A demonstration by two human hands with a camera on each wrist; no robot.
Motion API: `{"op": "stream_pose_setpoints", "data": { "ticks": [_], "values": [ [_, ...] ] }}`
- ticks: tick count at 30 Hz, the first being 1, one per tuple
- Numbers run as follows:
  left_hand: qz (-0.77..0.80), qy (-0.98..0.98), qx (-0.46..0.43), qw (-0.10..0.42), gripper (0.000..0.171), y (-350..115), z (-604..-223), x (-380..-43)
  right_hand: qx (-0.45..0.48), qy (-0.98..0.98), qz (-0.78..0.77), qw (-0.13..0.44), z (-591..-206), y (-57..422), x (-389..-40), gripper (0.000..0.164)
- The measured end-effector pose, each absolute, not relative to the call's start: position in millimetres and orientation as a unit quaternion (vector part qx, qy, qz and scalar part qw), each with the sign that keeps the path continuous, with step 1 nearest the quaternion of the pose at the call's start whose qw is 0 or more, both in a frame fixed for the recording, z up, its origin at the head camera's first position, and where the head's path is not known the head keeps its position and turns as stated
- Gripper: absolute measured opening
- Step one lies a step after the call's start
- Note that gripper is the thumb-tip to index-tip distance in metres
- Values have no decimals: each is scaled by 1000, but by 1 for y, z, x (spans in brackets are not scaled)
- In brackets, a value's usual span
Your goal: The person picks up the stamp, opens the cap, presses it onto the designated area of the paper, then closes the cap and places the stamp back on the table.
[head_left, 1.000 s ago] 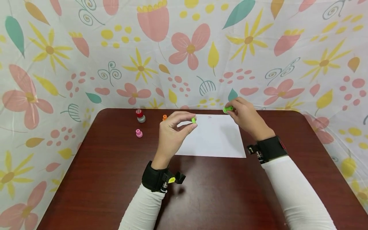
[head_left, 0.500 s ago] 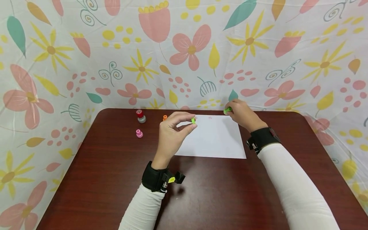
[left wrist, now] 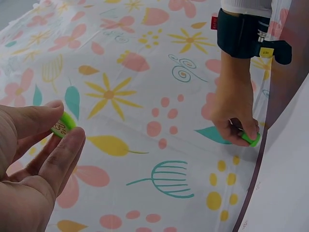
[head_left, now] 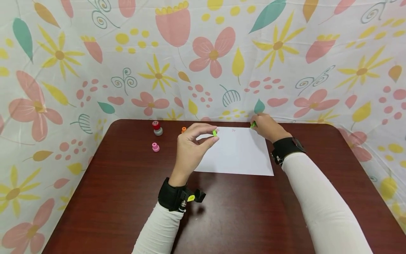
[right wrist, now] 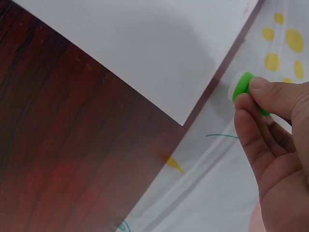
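Observation:
My left hand pinches a small green stamp cap between thumb and fingertips, raised above the left part of a white paper sheet. Reddish print shows on the cap's face in the left wrist view. At the sheet's far right corner, my right hand grips a green toy stamp between thumb and fingers, its pale end turned toward the paper. Most of the stamp is covered by the fingers in the head view. Faint reddish marks run along the sheet's far edge.
Left of the paper stand a red-topped stamp with a grey base and a pink stamp. An orange stamp is partly hidden behind my left hand. A flowered cloth hangs behind the brown table.
My right hand has come down with the green stamp toward the paper's far right corner, its wrist tilting over. My left hand keeps its place with the cap.

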State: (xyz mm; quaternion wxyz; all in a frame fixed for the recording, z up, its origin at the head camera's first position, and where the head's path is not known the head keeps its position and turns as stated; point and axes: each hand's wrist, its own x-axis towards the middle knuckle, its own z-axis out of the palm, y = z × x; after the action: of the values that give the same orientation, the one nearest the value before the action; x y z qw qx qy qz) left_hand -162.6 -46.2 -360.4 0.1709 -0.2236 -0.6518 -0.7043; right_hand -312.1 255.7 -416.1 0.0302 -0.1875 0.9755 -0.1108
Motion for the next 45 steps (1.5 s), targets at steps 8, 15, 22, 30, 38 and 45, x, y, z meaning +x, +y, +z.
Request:
{"op": "stream_pose_setpoints", "data": {
  "ticks": [8, 15, 22, 30, 38, 45],
  "values": [
    [-699, -658, -221, 174, 27, -44, -360, -164, -213, 973, -81, 22, -422, 258, -315, 15],
    [-695, -663, -218, 174, 28, -44, -362, -163, -228, 972, -48, 26, -433, 255, -319, 13],
    [-689, -669, -215, 177, 27, -44, -362, -163, -256, 967, -11, 2, -435, 251, -320, 9],
    [-689, -669, -212, 182, 27, -45, -361, -164, -239, 970, -43, 11, -435, 251, -324, 12],
    [-691, -667, -214, 181, 27, -45, -361, -163, -188, 975, -106, 48, -435, 256, -327, 13],
    [-691, -667, -213, 181, 26, -44, -362, -164, -194, 979, -69, 9, -439, 250, -322, 17]
  ]
}}
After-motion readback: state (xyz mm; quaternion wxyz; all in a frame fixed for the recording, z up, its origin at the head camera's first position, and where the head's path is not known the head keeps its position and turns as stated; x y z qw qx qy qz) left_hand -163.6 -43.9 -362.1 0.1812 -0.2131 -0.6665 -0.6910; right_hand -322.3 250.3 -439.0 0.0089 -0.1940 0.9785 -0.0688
